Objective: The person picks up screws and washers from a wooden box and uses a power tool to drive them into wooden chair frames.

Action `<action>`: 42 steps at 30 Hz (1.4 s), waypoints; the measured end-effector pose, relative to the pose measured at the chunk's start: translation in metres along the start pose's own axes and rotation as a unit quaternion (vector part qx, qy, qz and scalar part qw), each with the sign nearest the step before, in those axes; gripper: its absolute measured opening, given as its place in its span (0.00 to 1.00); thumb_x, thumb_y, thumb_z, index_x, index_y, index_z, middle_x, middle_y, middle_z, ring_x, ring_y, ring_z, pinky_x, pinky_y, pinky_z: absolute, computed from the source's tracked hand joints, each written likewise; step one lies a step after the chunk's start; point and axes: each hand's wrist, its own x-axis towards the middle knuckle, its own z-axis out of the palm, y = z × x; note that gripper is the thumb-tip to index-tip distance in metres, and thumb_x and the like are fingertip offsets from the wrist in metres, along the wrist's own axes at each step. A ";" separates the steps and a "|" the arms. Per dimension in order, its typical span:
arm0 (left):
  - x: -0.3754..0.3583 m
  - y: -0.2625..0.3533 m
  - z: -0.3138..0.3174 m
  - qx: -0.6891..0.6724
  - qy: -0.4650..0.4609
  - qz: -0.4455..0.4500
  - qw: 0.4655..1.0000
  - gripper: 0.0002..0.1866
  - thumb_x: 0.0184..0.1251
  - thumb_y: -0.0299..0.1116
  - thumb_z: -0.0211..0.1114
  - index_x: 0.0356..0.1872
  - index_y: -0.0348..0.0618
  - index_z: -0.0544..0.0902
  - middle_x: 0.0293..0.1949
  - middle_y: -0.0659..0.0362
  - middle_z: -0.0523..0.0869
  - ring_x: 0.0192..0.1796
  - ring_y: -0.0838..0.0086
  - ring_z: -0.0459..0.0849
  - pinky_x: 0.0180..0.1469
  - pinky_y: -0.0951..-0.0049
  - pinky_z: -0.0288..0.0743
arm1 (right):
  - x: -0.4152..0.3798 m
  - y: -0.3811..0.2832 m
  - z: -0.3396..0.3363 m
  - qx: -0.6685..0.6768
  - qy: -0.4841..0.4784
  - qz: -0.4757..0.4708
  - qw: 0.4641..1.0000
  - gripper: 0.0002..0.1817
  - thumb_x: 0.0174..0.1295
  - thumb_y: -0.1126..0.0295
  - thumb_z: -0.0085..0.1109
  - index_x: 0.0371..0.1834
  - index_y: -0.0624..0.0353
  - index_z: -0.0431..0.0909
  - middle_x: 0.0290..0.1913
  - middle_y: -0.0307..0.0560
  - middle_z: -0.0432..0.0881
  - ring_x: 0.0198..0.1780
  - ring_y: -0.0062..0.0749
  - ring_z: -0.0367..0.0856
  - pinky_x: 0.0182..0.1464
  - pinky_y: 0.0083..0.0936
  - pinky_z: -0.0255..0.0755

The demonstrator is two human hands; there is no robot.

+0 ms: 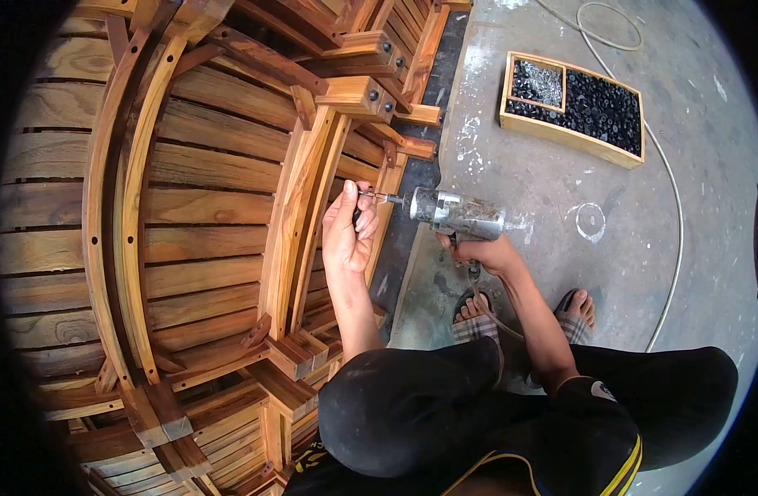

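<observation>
Grey concrete floor [544, 182] filled the right of the frame, where the right hand [486, 252] was wrapped around a pneumatic driver [457, 213] while the left hand [350, 231] pinched a screw [371, 194] at its bit against the slatted wooden frame [300, 207] at centre, not yet driven in, beside a tray of screws [573, 107] upper right.

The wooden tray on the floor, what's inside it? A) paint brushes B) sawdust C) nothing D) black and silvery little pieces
D: the tray has a big compartment of black pieces and a smaller one of silvery pieces.
</observation>
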 end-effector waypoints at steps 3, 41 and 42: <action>-0.001 -0.001 0.006 0.073 0.028 0.020 0.997 0.13 0.72 0.37 0.58 0.42 0.34 0.77 0.24 0.65 0.71 0.18 0.87 0.62 0.18 0.87 0.54 | 0.000 0.000 -0.002 -0.022 0.002 -0.014 1.000 0.21 0.40 0.86 0.53 0.42 0.62 0.77 0.32 0.36 0.77 0.30 0.18 0.72 0.26 0.18 0.64; 0.050 0.150 0.174 -0.050 -0.237 0.207 0.948 0.13 0.74 0.27 0.50 0.56 0.36 0.71 0.26 0.64 0.70 0.20 0.84 0.63 0.18 0.84 0.55 | 0.080 -0.227 0.096 -0.115 -0.012 -0.272 0.955 0.18 0.41 0.87 0.50 0.39 0.65 0.77 0.28 0.39 0.77 0.21 0.18 0.69 0.19 0.18 0.61; 0.048 0.149 0.176 -0.047 -0.224 0.209 0.951 0.14 0.74 0.26 0.49 0.57 0.36 0.70 0.25 0.65 0.68 0.20 0.84 0.62 0.17 0.85 0.55 | 0.080 -0.228 0.095 -0.108 -0.017 -0.259 0.960 0.17 0.42 0.87 0.50 0.38 0.65 0.77 0.28 0.39 0.77 0.20 0.18 0.69 0.19 0.17 0.61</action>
